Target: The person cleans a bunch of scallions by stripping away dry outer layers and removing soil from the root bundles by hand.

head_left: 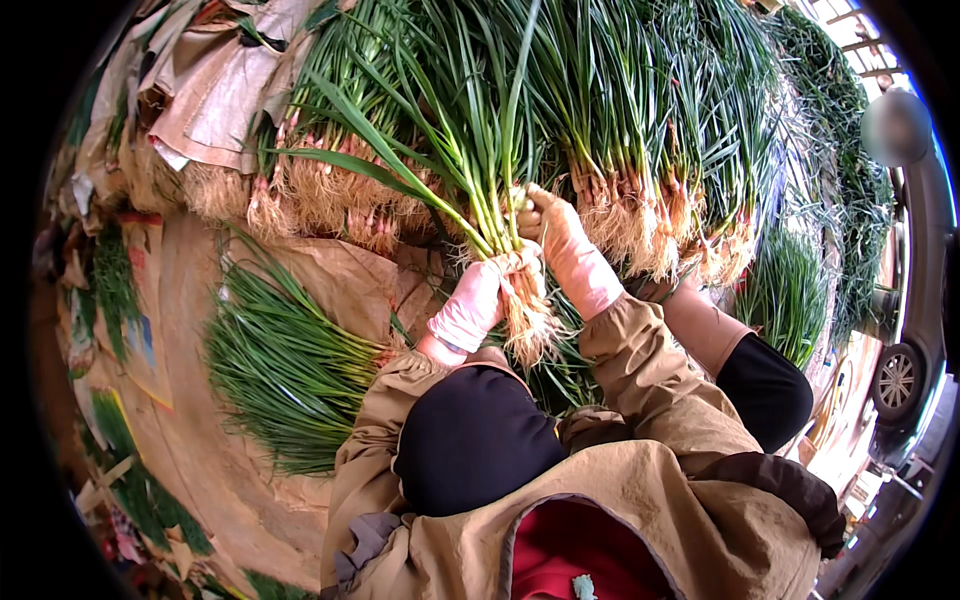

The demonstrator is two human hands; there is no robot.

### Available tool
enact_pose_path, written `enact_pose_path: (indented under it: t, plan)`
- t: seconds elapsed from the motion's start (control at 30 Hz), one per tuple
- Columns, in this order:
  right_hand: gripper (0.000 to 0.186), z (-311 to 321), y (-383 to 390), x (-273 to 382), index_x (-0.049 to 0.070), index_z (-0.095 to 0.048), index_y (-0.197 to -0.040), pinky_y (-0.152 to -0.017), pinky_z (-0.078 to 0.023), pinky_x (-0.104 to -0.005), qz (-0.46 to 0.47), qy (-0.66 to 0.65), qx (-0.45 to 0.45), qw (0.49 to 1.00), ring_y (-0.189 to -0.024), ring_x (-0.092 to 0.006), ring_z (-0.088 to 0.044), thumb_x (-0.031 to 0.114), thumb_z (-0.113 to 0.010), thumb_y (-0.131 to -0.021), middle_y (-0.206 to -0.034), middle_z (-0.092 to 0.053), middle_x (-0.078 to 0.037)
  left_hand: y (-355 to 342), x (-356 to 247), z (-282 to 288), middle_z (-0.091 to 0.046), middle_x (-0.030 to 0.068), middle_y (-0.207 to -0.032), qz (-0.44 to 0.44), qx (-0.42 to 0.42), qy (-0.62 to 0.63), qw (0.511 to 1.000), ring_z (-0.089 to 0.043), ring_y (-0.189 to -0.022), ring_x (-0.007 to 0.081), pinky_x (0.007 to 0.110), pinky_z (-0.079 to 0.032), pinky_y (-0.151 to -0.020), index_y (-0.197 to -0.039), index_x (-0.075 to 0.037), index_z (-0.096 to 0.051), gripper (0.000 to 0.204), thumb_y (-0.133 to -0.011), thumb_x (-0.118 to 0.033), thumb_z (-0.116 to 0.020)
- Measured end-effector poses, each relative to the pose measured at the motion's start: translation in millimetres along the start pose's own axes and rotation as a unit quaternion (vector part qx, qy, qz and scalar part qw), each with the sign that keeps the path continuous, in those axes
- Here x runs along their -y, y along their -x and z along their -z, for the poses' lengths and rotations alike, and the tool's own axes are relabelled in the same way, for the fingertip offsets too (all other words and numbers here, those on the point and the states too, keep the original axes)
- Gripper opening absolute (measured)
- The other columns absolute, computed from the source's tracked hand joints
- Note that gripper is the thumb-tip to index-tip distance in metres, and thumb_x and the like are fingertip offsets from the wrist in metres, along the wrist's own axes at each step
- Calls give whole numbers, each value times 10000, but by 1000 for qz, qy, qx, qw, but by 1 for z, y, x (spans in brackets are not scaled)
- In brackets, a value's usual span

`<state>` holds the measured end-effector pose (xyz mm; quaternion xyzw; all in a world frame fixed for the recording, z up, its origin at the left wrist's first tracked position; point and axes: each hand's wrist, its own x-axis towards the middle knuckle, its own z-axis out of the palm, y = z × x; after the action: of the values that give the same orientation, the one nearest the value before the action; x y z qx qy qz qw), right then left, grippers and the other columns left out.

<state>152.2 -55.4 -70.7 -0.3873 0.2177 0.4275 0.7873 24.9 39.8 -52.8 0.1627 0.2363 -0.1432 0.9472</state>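
A small bunch of green garlic point(490, 205) stands upright before me, long flat leaves up, pale stringy roots point(527, 318) hanging down. My left hand point(482, 298), in a thin pink glove, is closed around its lower stalks just above the roots. Higher up and to the right, my right hand point(565, 238), gloved alike, has its fingers curled against the same stalks. Its fingertips are partly hidden, so I cannot see how many stalks they grip. Right beyond both hands runs a thick row of green garlic point(620, 110) with its roots toward me.
A loose pile of green garlic point(290, 365) lies at my left on brown sheeting point(220, 440). Pale sacking point(215, 110) covers part of the far-left row. Another bundle point(785, 295) is beyond my right knee point(765, 390). A person point(895, 128) and a parked car point(915, 310) are at far right.
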Motion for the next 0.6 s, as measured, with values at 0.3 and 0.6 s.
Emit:
enact_pose_path:
  t: [0.3, 0.6]
  plan:
    - [296, 102, 45, 11, 51, -626, -888, -602, -529, -381, -99, 928, 167, 317, -670, -236, -632, 322, -524, -950, -776, -649, -102, 5, -17, 6, -546, 31, -792, -95, 124, 137, 978, -552, -776, 194, 366, -489, -757, -1180, -13, -577, 267, -934, -116, -586]
    - [160, -1, -22, 128, 84, -667, -897, -617, -512, -286, 298, 818, -222, 439, -629, -219, -599, 242, -640, -907, -736, -629, -95, -16, -7, 5, -611, 85, -902, -68, 69, 61, 993, -641, -953, 303, 471, -500, -953, -1168, -16, -562, 239, -955, -113, -514]
